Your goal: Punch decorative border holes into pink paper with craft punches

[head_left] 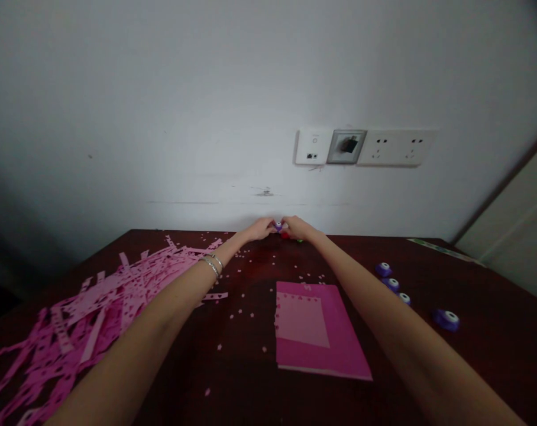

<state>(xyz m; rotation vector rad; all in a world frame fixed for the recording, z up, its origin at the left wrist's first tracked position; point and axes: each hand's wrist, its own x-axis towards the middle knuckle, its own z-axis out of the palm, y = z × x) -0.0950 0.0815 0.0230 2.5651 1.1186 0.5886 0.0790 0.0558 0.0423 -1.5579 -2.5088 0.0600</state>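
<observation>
Both arms reach far across the dark table (246,390), right to its back edge by the wall (162,118). The left hand (260,228) and the right hand (298,228) are close, with a gap, and their fingertips meet a little purple punch (278,226) in between. It is too small to tell how tightly each hand grips it. A red thing (285,235) sits under the right fingers, with a bit of green (300,240) just beside it

On the right of the table are four more purple punches (391,285), three in a row and one alone. A big messy heap of pink paper strips (130,290), full of holes, lies on the left. In the middle, a light pink sheet (300,322) lies on bigger, brighter pink paper (342,340), with tiny shapes along two edges. Little pink paper bits (240,311) are scattered around
</observation>
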